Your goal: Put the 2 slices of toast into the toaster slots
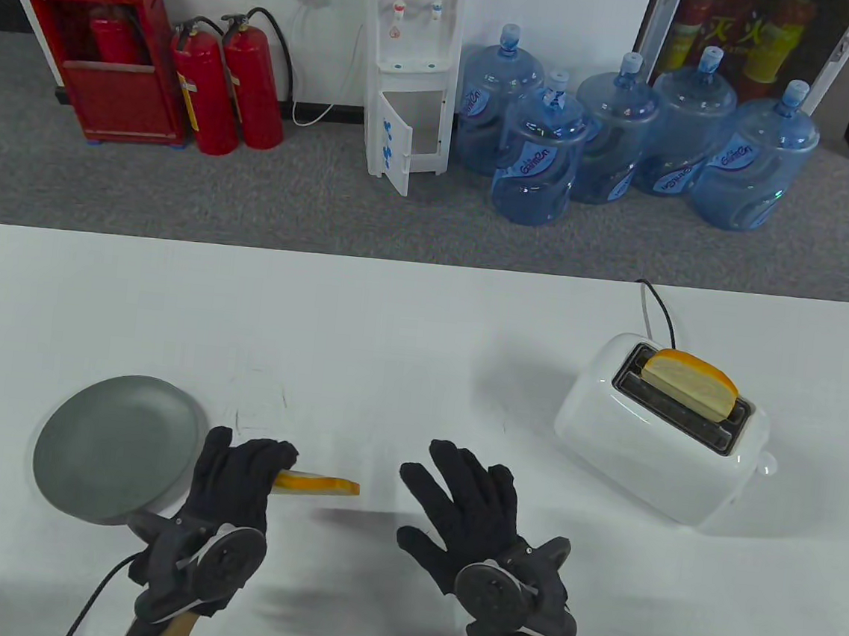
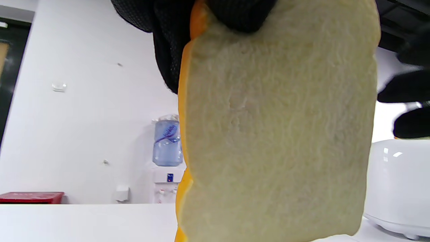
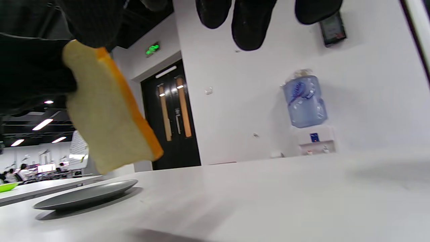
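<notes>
The left hand (image 1: 240, 476) pinches the second slice of toast (image 1: 318, 485) by one end, holding it above the surface (image 1: 393, 330) just right of the grey plate (image 1: 116, 446), which now has nothing on it. The right hand (image 1: 470, 502) is beside it with fingers spread wide, holding nothing, its fingertips near the free end of the slice. Over on the right stands the white toaster (image 1: 657, 430), and the first slice (image 1: 692, 385) already sits in its far slot, sticking up well above the rim; the near slot looks vacant. To my eye the risk lies in the hand-over and the carry: the slice is gripped at one end only, so it could sag or slip out if the right hand takes it clumsily. At the toaster, a slice brought in flat or askew would catch on the slot edge or knock the standing piece, and a hard push might shove the light toaster along the surface, with its cord (image 1: 658, 310) trailing off the far edge.
</notes>
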